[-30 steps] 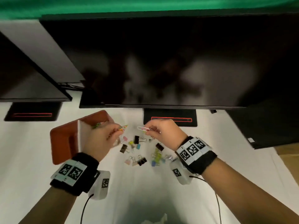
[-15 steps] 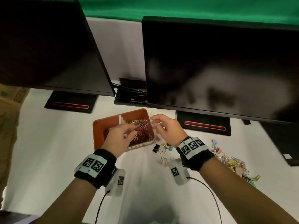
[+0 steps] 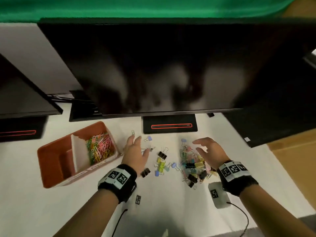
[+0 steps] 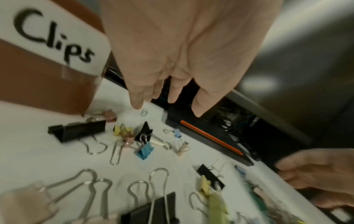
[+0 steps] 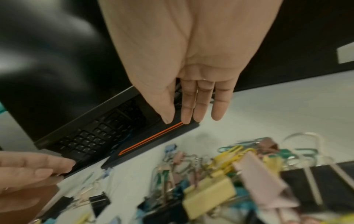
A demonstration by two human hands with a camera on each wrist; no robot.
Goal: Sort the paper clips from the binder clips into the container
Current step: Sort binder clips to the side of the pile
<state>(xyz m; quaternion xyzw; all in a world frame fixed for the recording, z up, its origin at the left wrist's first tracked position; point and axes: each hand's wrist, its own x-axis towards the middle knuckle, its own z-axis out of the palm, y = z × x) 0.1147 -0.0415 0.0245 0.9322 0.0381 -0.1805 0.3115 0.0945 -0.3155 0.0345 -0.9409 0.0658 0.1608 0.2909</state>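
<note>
A brown container [image 3: 51, 161] with a white divider stands at the left; its right compartment holds a heap of coloured paper clips [image 3: 99, 147]. A label reading "Clips" [image 4: 53, 37] is taped to its side. My left hand [image 3: 135, 151] hovers open above scattered binder clips [image 3: 161, 161] just right of the container, holding nothing. A single paper clip [image 3: 133, 132] lies beyond its fingertips. My right hand [image 3: 208, 149] hovers open and empty over a mixed pile of binder and paper clips [image 3: 193, 165].
A large dark monitor [image 3: 162, 65] overhangs the white table, its stand base [image 3: 170, 125] just behind the clips. A second monitor [image 3: 22, 93] is at the left. Another dark panel [image 3: 282, 117] is at the right. Cables trail from both wrists.
Both hands have left the container, where they held paper clips, and moved right over the loose clips with fingers spread and empty. The head view has swung back to the right.
</note>
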